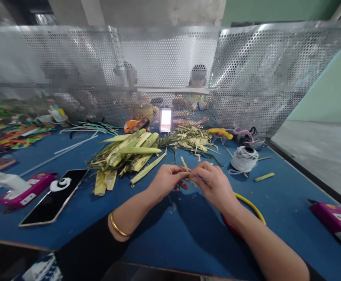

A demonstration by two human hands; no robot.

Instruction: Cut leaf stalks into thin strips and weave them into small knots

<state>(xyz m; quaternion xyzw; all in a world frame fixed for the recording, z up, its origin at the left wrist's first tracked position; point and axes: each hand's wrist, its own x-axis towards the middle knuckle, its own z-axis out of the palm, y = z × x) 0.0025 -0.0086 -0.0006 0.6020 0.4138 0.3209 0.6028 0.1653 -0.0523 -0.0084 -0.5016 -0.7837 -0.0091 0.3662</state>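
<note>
- Two hands are held close together over the worktop (164, 246), and a narrow pale strip (183, 161) is pinched between their fingertips.
- The strip is gripped by the left hand (168, 178) between thumb and fingers; by the right hand (215, 182) it is met with fingertips drawn together.
- The worktop is surfaced in blue, and bits of debris are scattered just below the left hand.
- Beyond the left hand, a pile of green-yellow leaves (135, 152) is heaped; straight beyond both hands, shredded leaf (194, 138) is spread.
- To the right of the right hand, a spool of white cord (243, 160) is set, and farther right a purple power strip (331, 220).
- Well left of the left hand, a dark-screened device (55, 197) is laid flat.
- Far beyond the hands, the worktop is backed by a perforated metal screen (170, 50), through which people are seen; to the right a pale green wall (328, 91) is shown.
</note>
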